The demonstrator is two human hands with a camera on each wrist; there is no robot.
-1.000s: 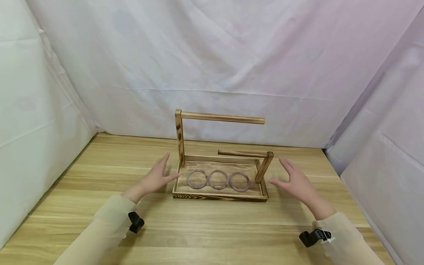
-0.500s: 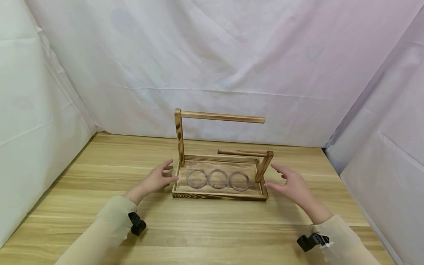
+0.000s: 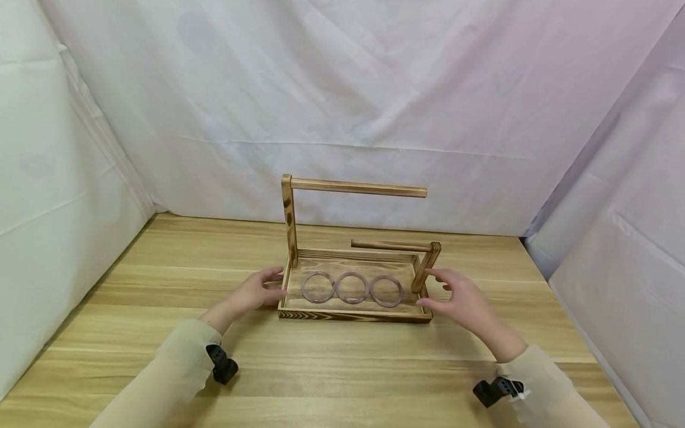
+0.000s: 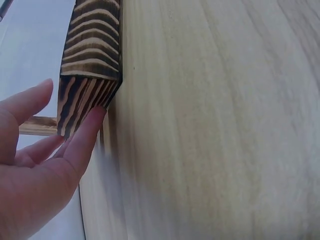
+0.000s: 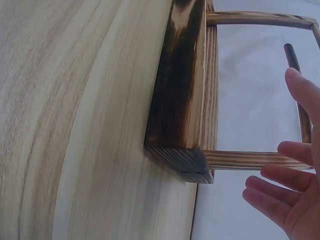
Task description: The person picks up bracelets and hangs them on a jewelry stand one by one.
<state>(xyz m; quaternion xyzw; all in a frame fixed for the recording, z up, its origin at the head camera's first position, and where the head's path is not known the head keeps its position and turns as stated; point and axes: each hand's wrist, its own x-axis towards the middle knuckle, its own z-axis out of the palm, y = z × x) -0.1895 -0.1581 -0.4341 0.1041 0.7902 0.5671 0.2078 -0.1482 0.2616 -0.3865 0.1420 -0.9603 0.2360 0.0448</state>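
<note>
A brown wooden display stand has a shallow tray (image 3: 353,315) as its base. Three purplish translucent bangles (image 3: 351,302) lie flat in a row inside it. From the tray's left end rises a tall post (image 3: 291,226) with a long bar (image 3: 358,188); a shorter post (image 3: 426,267) at the right carries a lower bar (image 3: 390,245). My left hand (image 3: 254,294) is at the tray's left end, and in the left wrist view a finger (image 4: 92,127) touches its end wall. Around the right end, my right hand (image 3: 464,300) spreads its fingers; in the right wrist view they look apart from the wood.
The stand sits on a light wood-grain table (image 3: 342,368). White cloth (image 3: 353,89) hangs behind the table and along both sides. A small black camera (image 3: 225,370) is strapped on the left wrist and another black camera (image 3: 489,392) on the right.
Both hands have moved inward toward the tray's ends, the right one farther to the left. The stand and bangles keep their places.
</note>
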